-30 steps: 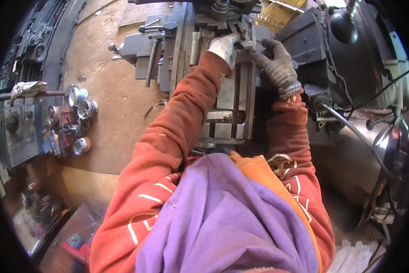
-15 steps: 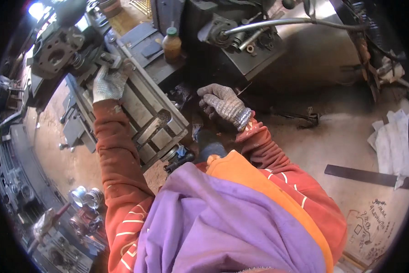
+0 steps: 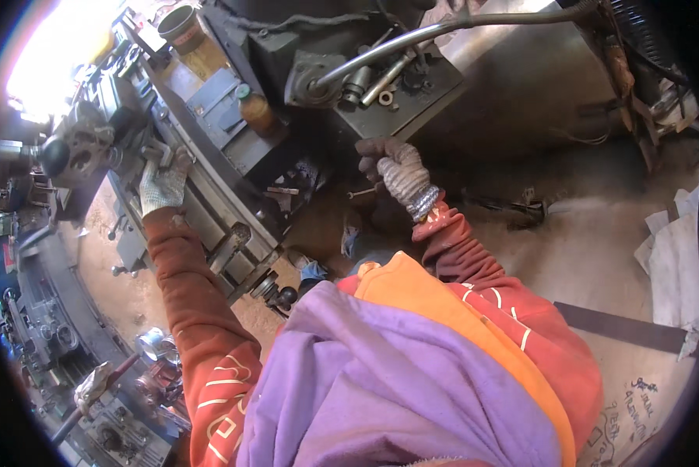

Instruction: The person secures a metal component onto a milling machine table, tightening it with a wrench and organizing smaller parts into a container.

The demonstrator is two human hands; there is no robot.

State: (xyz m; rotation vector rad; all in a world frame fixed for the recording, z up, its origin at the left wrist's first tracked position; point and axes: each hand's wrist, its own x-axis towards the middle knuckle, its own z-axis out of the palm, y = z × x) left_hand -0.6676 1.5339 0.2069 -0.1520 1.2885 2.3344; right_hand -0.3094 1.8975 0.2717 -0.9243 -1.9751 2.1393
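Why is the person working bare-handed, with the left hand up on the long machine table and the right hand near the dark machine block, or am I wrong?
Only "bare-handed" is wrong. The head view shows knitted work gloves on both: the left hand is up on the long machine table, and the right hand is near the dark machine block, as you said.

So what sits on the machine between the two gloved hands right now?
In the head view, a brown bottle with a green cap stands on the machine between the left hand and right hand.
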